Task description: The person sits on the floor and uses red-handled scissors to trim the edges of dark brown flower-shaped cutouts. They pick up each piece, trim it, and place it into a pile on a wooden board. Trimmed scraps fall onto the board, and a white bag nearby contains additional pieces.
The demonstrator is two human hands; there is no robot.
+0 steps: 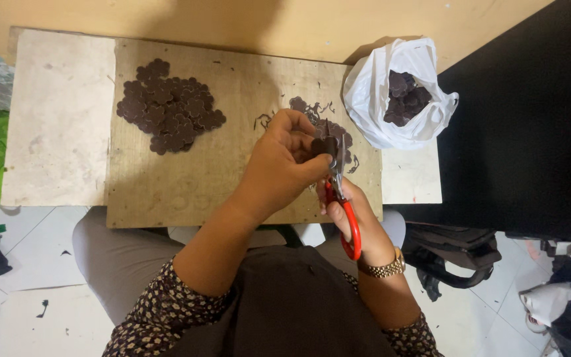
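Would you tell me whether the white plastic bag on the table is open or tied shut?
Open: the white plastic bag gapes at its mouth, showing dark flower-shaped pieces inside.

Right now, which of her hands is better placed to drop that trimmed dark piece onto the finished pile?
Probably the left hand: it pinches the dark piece and lies nearer the pile. The right hand is occupied with the red-handled scissors.

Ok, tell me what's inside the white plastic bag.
The white plastic bag holds dark brown flower-shaped cutouts, visible through its open mouth. How far down the pile goes is hidden by the bag's sides.
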